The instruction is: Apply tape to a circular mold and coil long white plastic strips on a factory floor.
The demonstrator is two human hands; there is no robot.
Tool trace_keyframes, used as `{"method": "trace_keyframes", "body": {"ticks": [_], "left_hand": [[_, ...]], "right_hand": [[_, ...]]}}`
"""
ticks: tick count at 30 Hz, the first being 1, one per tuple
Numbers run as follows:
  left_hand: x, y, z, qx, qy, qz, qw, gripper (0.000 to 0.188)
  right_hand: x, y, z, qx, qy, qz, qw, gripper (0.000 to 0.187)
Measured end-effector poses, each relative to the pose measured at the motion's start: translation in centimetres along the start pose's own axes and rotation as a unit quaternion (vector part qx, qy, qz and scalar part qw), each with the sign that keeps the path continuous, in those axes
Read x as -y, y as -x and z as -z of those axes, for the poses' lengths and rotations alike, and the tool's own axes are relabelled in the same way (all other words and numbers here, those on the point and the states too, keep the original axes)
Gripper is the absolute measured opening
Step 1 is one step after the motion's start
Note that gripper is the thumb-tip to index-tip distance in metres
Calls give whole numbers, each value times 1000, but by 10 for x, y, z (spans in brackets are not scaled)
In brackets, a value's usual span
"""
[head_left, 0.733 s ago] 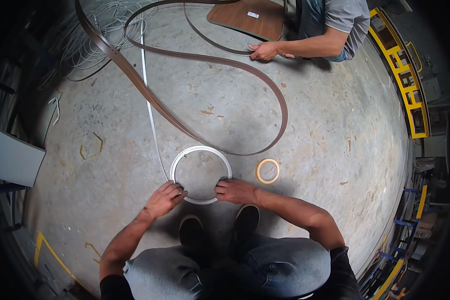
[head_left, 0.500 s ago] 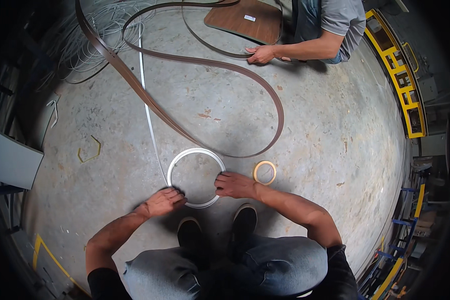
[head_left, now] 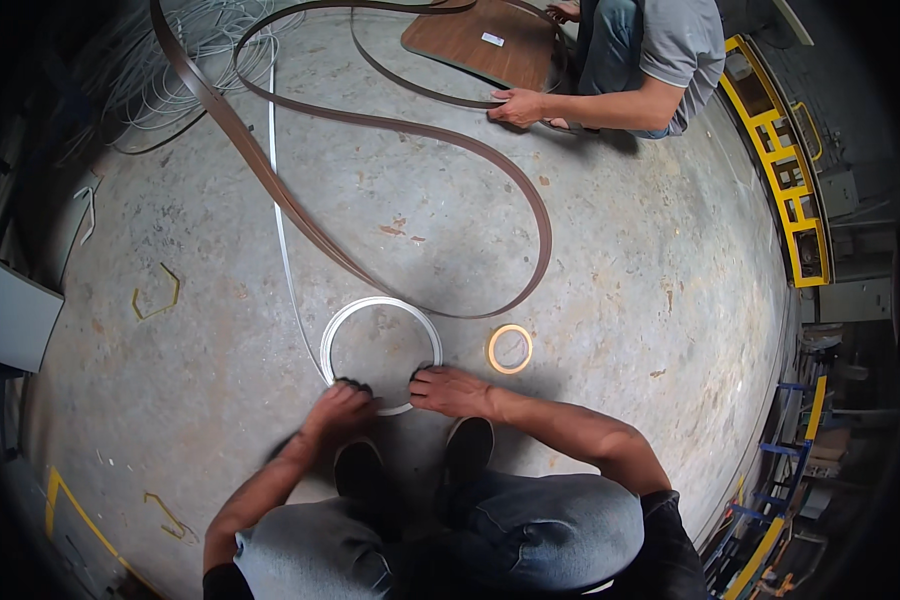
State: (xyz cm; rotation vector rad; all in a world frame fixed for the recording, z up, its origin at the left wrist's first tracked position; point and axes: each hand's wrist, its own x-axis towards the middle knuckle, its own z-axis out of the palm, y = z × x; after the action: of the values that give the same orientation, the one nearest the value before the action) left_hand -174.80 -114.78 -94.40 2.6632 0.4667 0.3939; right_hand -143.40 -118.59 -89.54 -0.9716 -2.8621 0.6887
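A coil of thin white strip (head_left: pixel 372 301) lies on the concrete floor in front of my feet. At its lower left, the curled fingers of my left hand (head_left: pixel 342 408) close on the band, slightly blurred. My right hand (head_left: pixel 452 391) grips the lower right of the ring, its fingertips tucked round it. A loose white tail (head_left: pixel 281 230) runs from the coil's left side up the floor, passing the long brown strip (head_left: pixel 544 230). Right of the coil lies a yellow-orange roll of tape (head_left: pixel 493 350), untouched.
Another person's hand (head_left: pixel 518 107) holds part of the brown strip beside a wood-grain panel (head_left: pixel 450 45). A tangle of white strip (head_left: pixel 185 75) lies at the far left. Bent yellow strips (head_left: pixel 175 288) are on the left floor; a yellow frame (head_left: pixel 792 190) stands right.
My left hand has shifted along the coil's lower edge toward the right hand. My right hand sits slightly lower on the ring. The whole view has shifted a little.
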Motion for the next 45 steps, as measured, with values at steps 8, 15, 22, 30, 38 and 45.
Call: {"method": "trace_keyframes", "body": {"ticks": [8, 15, 22, 30, 38, 45], "left_hand": [[48, -12, 57, 123, -68, -104, 984, 39], [-60, -34, -36, -92, -56, 111, 988, 11], [-1, -28, 31, -8, 36, 83, 996, 51], [37, -6, 44, 57, 22, -41, 997, 27], [-74, -68, -63, -91, -89, 153, 980, 12], [14, 21, 25, -64, -54, 57, 995, 17]], "right_hand": [[-34, -15, 22, -10, 110, 89, 990, 7], [21, -5, -4, -54, 37, -38, 997, 18], [-3, 3, -1, -72, 26, -14, 997, 10], [-9, -4, 4, -62, 90, -35, 993, 11], [11, 11, -10, -36, -11, -119, 992, 26], [15, -26, 30, -13, -33, -81, 996, 29]]}}
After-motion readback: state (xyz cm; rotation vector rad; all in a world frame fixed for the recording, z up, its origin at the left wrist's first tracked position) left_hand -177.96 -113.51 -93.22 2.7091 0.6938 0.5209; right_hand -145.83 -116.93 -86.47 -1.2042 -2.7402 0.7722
